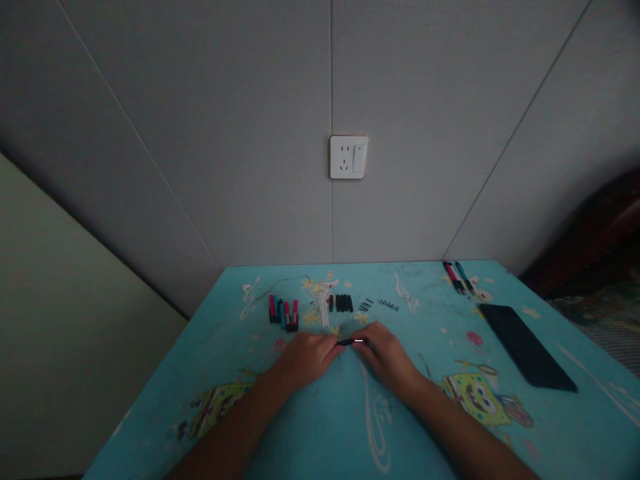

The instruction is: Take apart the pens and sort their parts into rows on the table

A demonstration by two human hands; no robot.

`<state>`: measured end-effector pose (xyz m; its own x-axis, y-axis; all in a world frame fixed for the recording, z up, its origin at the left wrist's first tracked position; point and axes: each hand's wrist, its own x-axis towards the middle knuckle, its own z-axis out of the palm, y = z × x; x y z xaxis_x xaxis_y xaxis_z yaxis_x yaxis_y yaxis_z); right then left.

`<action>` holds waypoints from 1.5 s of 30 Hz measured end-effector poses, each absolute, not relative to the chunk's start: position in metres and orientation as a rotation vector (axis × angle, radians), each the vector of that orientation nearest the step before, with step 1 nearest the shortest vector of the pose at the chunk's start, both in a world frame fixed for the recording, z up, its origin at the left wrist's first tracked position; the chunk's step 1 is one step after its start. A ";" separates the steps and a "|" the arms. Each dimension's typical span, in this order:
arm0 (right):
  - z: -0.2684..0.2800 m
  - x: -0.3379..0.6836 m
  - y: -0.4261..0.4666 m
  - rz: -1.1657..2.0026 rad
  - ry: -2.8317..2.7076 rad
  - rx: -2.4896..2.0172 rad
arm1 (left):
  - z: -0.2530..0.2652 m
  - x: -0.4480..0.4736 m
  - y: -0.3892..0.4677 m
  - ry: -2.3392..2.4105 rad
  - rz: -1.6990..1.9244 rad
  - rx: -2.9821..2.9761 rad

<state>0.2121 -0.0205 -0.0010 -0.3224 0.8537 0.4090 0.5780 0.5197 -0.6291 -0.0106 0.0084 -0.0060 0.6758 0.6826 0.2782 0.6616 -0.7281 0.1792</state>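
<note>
The grip of left hand (pixel 310 354) and right hand (pixel 384 351) pinches a pen piece (pixel 345 343), long axis sideways.

Head camera faces forward and down over the table (pixel 320 433), seemingly close.

Ends of the slim dark piece (pixel 346 342) out of sight
Left hand (pixel 309 355) and right hand (pixel 383 348) cover them; tiny bits (pixel 389 305) beyond the right hand are too small to identify; the tabletop (pixel 320 440) is cut off below both.
</note>
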 end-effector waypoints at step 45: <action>-0.012 0.310 0.022 0.137 -1.753 -1.843 | -0.007 -0.012 0.011 1.065 0.608 2.733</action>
<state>0.3098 0.0221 -0.0119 0.1287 0.9406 0.3141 0.8806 0.0373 -0.4725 -0.0117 0.0113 -0.0074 0.6664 0.6751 0.3166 0.6160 -0.7377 0.2763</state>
